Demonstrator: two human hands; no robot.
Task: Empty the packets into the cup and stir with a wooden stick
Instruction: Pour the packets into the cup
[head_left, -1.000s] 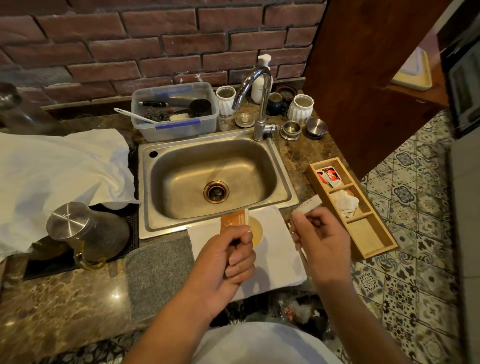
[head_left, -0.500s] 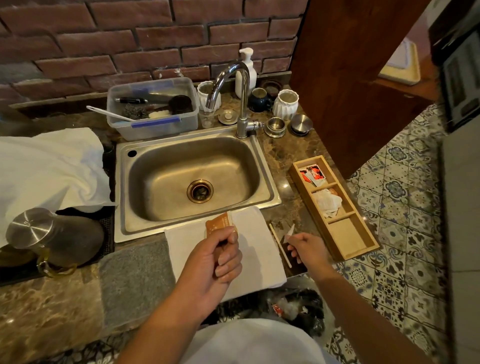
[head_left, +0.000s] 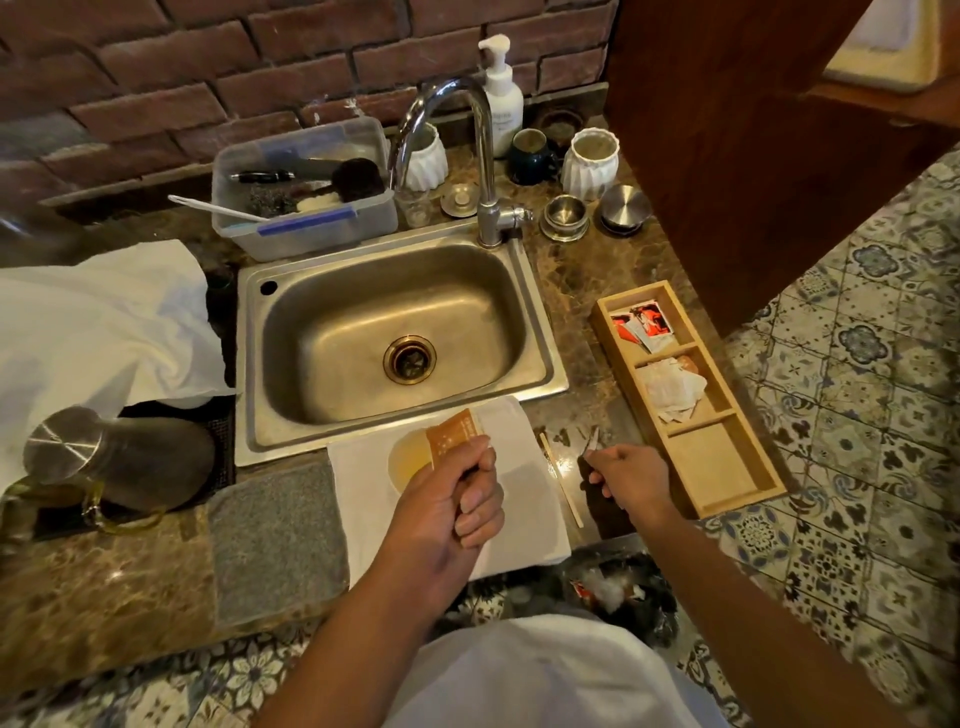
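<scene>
Just past the sink's front edge, the left hand (head_left: 447, 512) is curled tight around an orange packet (head_left: 453, 435), its top sticking up above the knuckles. Under that hand, partly hidden, sits the cup (head_left: 408, 460) of pale liquid on a white cloth (head_left: 363, 483). Between the two hands a wooden stick (head_left: 560, 479) lies on the tabletop (head_left: 576, 421). The right hand (head_left: 626, 475) pinches a small torn scrap (head_left: 594, 441), with a wooden tray (head_left: 717, 467) of packets just beyond it.
</scene>
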